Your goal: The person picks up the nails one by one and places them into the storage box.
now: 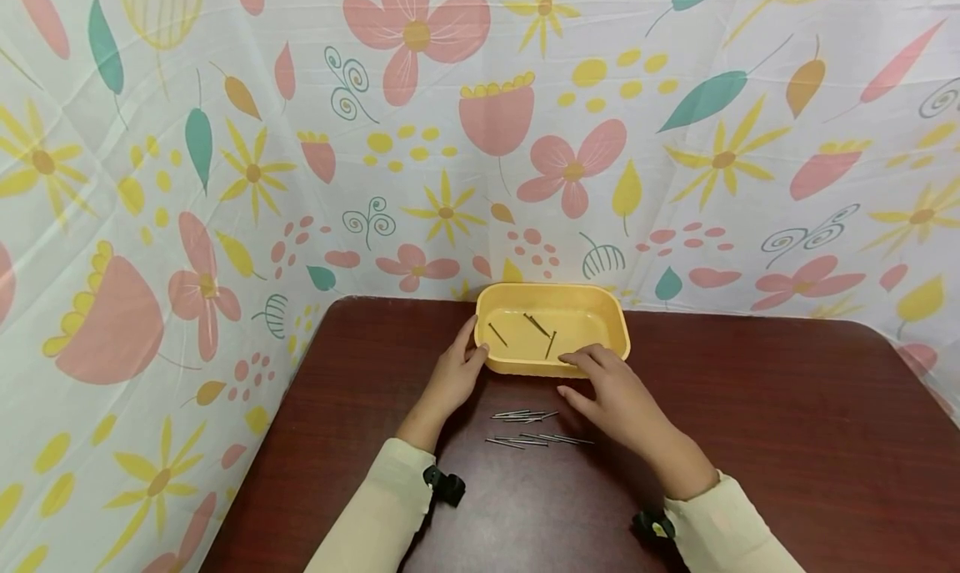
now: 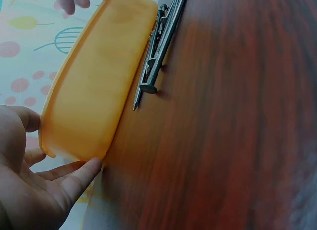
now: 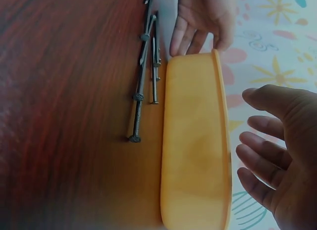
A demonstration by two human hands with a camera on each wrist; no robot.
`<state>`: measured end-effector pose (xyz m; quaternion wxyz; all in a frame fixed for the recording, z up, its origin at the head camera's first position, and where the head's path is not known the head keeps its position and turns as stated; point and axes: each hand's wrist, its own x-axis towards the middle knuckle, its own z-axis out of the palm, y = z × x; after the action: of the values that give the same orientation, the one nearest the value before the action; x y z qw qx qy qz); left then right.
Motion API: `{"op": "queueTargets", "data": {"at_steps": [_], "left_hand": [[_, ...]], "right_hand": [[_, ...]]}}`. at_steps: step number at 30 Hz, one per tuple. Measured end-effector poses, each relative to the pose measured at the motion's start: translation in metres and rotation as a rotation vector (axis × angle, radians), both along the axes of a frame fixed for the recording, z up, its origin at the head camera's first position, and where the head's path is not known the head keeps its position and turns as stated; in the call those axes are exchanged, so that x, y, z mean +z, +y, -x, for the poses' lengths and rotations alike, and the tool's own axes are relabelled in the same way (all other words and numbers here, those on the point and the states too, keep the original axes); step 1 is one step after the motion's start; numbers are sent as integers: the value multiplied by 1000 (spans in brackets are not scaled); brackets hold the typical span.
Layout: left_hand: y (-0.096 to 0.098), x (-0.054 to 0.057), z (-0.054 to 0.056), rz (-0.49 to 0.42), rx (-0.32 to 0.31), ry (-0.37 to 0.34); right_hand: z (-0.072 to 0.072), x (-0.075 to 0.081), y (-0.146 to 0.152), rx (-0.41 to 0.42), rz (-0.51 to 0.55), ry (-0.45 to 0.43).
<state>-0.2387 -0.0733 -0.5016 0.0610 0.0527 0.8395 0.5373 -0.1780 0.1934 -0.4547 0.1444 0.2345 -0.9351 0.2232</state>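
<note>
A yellow plastic tray (image 1: pixel 525 367) stands at the table's far edge, with several nails (image 1: pixel 498 334) lying scattered on its floor. My left hand (image 1: pixel 453 373) holds the tray's left end, thumb at the rim and fingers against the side; the left wrist view shows fingertips touching its corner. Over the front right rim hovers my right hand (image 1: pixel 618 394), fingers spread and loosely bent. In the right wrist view a gap separates these fingers from the tray wall (image 3: pixel 193 136), and they hold nothing. Loose nails (image 1: pixel 558 439) lie on the table in front of the tray in two rough rows.
The dark reddish-brown table (image 1: pixel 750 406) has rounded far corners. A white cloth (image 1: pixel 637 181) printed with flowers and leaves hangs right behind it and along the left side. Black straps (image 1: pixel 446 485) sit at both wrists, by the cream sleeves (image 1: pixel 375 506).
</note>
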Motion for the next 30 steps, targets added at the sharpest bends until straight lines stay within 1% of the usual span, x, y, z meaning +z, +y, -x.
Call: {"op": "queueTargets", "data": {"at_steps": [6, 10, 17, 20, 26, 30], "left_hand": [[0, 1, -1, -2, 5, -6], [0, 1, -1, -4, 9, -6], [0, 1, -1, -12, 8, -13], [0, 2, -1, -13, 10, -13], [0, 2, -1, -16, 6, -18], [0, 2, 0, -10, 8, -16]], "right_hand": [[-3, -4, 0, 20, -23, 40], [-5, -7, 0, 35, -38, 26], [-9, -13, -1, 83, -67, -13], [-12, -16, -3, 95, -86, -43], [-18, -18, -3, 97, -120, -134], [-19, -19, -2, 113, -128, -181]]}}
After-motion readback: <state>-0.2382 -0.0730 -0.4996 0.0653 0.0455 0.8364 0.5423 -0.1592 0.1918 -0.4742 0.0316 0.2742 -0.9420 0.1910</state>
